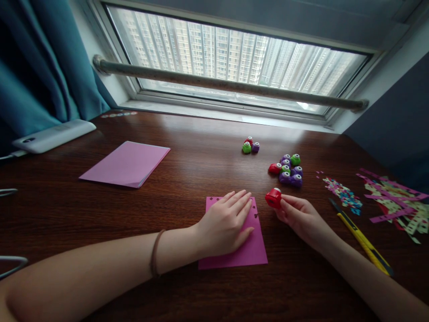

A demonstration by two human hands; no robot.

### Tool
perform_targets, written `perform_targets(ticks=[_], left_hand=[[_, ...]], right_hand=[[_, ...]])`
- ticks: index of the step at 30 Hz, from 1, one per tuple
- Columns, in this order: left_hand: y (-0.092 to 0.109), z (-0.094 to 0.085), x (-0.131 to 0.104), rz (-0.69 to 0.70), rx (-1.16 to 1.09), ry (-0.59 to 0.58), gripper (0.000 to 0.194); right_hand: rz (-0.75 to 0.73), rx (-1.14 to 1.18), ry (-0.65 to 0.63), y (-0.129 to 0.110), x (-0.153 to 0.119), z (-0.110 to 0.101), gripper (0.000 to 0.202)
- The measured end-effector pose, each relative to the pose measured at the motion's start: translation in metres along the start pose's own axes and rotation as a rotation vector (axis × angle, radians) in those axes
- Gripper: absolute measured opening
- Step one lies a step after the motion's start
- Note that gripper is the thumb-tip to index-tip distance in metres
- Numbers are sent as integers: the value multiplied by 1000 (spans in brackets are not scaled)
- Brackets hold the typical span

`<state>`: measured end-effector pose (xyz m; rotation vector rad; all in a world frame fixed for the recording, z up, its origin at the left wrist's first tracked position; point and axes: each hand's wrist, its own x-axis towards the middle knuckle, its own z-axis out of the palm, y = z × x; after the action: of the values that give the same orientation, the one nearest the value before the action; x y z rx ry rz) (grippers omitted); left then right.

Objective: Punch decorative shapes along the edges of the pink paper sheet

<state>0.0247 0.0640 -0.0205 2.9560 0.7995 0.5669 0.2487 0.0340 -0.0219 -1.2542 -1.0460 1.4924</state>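
Note:
A magenta sheet of paper [248, 255] lies on the wooden table, with small shapes punched along its far and right edges. My left hand [226, 221] rests flat on it, fingers stretched out. Just right of the sheet, my right hand [298, 212] holds a red craft punch [274, 198] between thumb and fingers, apart from the paper. Beyond it sits a cluster of several purple, green and red craft punches [291, 170]. Three more punches [250, 145] stand farther back, one red, one green and one purple.
A pink paper stack [127, 164] lies at left, near a white device [55, 135] with a cable. On the right are colourful paper bits [343, 192], a yellow utility knife [363, 241] and punched paper strips [395, 201]. A window with a rail [228, 83] stands behind the table.

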Motion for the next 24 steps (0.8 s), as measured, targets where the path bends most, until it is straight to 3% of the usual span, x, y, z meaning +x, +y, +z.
perform_targets(ticks=[4, 9, 16, 24], left_hand=[[2, -4, 1, 75, 15, 240, 27], [3, -10, -1, 147, -34, 441, 8], [1, -13, -5, 240, -180, 522, 8], [-2, -12, -8, 292, -182, 519, 15]], right_hand=[[178, 306, -181, 4, -8, 8, 28], [193, 373, -374, 6, -16, 16, 20], [242, 416, -533, 11, -23, 23, 22], [267, 412, -520, 10, -23, 28, 19]])
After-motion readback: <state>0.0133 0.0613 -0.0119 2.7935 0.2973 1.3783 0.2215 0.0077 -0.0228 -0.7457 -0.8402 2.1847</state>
